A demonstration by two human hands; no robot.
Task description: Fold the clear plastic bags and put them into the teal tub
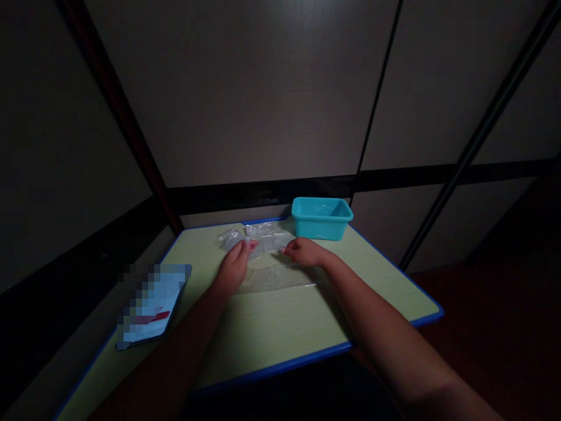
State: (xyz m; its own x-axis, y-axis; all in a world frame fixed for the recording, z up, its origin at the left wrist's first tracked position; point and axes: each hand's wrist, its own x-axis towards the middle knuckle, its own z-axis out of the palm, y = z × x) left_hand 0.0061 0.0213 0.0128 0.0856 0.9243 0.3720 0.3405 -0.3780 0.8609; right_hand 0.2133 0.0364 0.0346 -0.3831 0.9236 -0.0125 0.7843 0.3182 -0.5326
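Note:
Clear, crinkled plastic bags lie around both hands in the middle of the table. My left hand (236, 264) is closed in a pinch on the edge of a clear plastic bag (269, 241), thumb uppermost. To its right, my right hand (304, 251) also pinches, its fingertips at the near edge of that same bag. Another flat sheet of clear plastic (276, 278) rests on the tabletop just below the hands. Where one piece of plastic ends and the other begins is hard to see in the dim light.
A turquoise plastic basket (322, 228) stands at the table's back right. At the left edge lies a flat booklet-like or tablet-like item (153, 310), partly blurred out. The pale table (280, 339) has a blue rim and backs onto dark-banded panels (263, 105).

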